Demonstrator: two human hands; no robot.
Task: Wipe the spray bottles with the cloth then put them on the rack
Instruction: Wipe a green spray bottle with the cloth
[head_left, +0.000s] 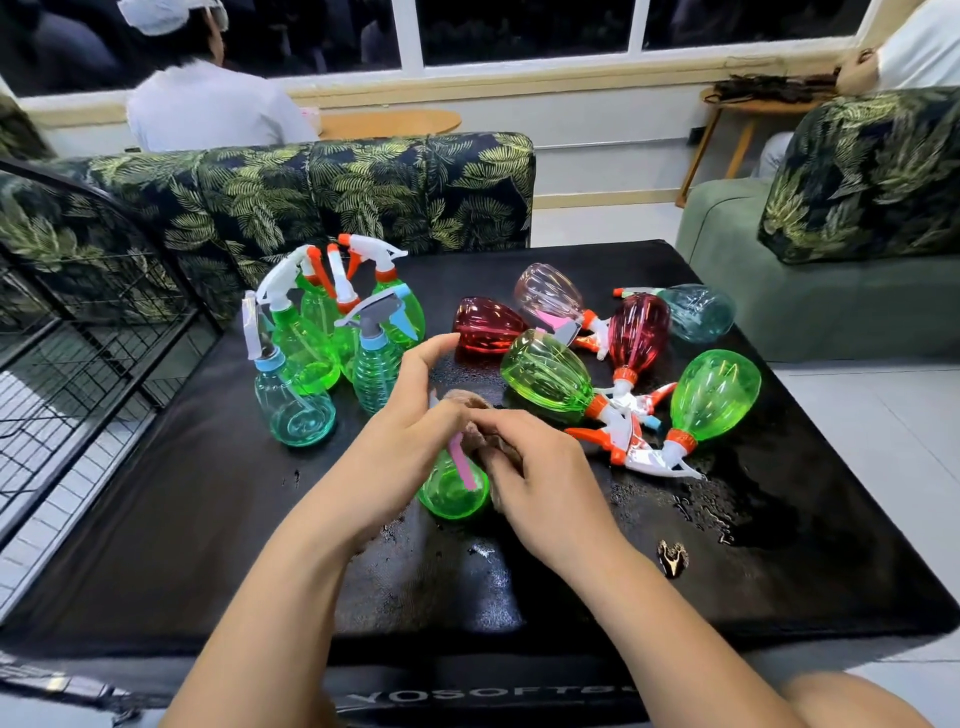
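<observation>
Green bottle (453, 493): held just above the near middle of the surface (208, 519), base towards the camera, a pink strip showing along its side; its top is hidden under the two hands.
Cloth (496, 446): brown, bunched against the bottle's upper part, mostly covered by fingers.
Left hand (410, 431): clasps the bottle's neck end from the left, forefinger raised and slightly bent, the other fingers curled around it.
Right hand (545, 478): fingers curled over the cloth, pressing it to the bottle from the right; wrist angled in from the near right.
Upright bottles (322, 343): a close cluster of green and blue-green ones standing at the far left of the surface, near the rack; whether they are wiped cannot be told.
Lying bottles (545, 374): six on their sides to the right, red, pink, green and blue-green, trigger heads tangled together, on a wet patch; probably unwiped.
Rack (78, 312): black wire, at the left edge; no bottle visible on it.
Progress: judged early, with one bottle being wiped and none yet racked.
</observation>
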